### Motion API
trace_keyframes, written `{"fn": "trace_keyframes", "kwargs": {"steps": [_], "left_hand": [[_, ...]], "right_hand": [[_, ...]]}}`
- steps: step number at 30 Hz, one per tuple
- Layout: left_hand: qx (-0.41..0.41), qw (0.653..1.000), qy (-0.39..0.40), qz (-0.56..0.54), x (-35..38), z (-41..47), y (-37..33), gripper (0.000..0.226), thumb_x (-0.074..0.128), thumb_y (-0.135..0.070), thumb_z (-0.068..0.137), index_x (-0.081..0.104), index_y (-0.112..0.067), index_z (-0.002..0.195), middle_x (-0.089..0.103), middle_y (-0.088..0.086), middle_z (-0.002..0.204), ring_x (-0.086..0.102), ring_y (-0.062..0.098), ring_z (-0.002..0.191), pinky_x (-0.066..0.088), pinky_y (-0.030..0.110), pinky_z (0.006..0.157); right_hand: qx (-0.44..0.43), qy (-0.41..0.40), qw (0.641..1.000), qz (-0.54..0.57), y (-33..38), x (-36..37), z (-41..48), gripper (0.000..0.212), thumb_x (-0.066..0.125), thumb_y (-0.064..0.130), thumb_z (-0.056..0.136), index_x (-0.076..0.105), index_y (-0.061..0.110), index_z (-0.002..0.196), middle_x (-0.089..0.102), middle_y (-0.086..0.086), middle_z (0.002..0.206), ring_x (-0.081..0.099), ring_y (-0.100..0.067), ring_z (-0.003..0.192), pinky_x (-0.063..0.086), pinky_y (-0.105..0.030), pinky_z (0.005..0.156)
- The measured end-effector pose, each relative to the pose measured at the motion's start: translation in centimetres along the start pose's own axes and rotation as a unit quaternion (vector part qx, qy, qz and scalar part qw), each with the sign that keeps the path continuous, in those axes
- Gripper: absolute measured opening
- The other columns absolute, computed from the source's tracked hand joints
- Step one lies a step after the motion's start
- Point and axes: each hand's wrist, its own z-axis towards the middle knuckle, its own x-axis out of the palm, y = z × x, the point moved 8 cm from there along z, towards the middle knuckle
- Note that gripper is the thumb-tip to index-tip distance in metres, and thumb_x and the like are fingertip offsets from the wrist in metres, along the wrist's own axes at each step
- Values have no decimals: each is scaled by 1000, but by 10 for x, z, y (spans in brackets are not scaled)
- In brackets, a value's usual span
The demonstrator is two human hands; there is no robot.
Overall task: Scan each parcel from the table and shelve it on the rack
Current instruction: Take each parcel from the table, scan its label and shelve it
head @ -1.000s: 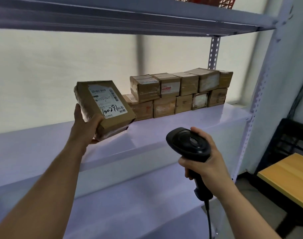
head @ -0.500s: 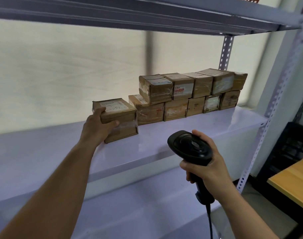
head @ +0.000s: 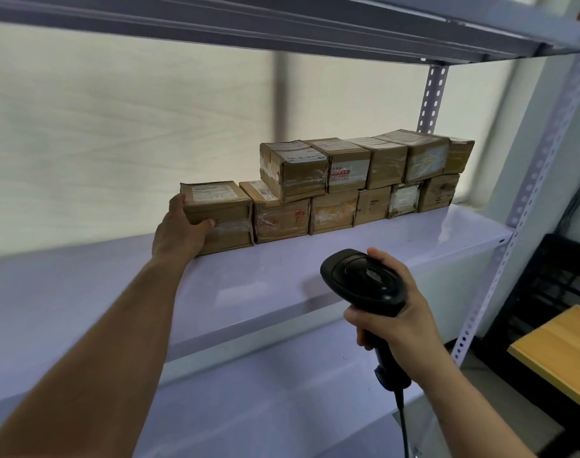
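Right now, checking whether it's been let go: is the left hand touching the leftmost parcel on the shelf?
Touching. Head view: the left hand grips the leftmost parcel, thumb across its front.

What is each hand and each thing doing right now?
left hand: grips the left end of the end parcel.
end parcel: flat on the shelf, label up, at the left end of the bottom row.
stacked parcels: resting in two rows, untouched.
right hand: curled round the scanner's handle.
scanner: held upright, away from the parcels, cord hanging down.
shelf: bearing all the parcels.
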Motion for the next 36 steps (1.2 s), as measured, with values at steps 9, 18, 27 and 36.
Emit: {"fn": "trace_keyframes", "kwargs": {"steps": [9,18,27,36], "left_hand": [[16,998,-43,41,-12,-14,-12,98,67,-43,86,1,-24,156,18,8,161,20,30,146,24,47,114],[188,976,-112,17,19,-120,-82,73,71,-39,84,37,-19,145,40,4,148,36,26,135,38,41,100],[256,965,37,45,153,-236,-118,56,75,-31,83,52,-14,131,54,7,128,51,27,115,42,36,91],[260,953,149,36,252,-338,-171,58,73,-35,84,52,-13,133,51,7,138,45,26,127,28,27,102]], "right_hand": [[-1,9,1000,-3,-3,-14,0,82,75,-13,74,55,51,121,65,-3,115,61,-29,54,53,-33,53],[4,-7,1000,19,-6,-63,-28,82,75,-14,73,57,54,116,68,4,107,59,-29,51,52,-34,51],[20,-57,998,15,-11,-149,-88,83,76,-14,73,57,52,119,66,-2,112,60,-30,54,53,-38,52],[17,-129,991,3,-7,-261,-160,83,79,-14,70,57,47,123,65,0,113,64,-27,62,55,-37,50]]}}
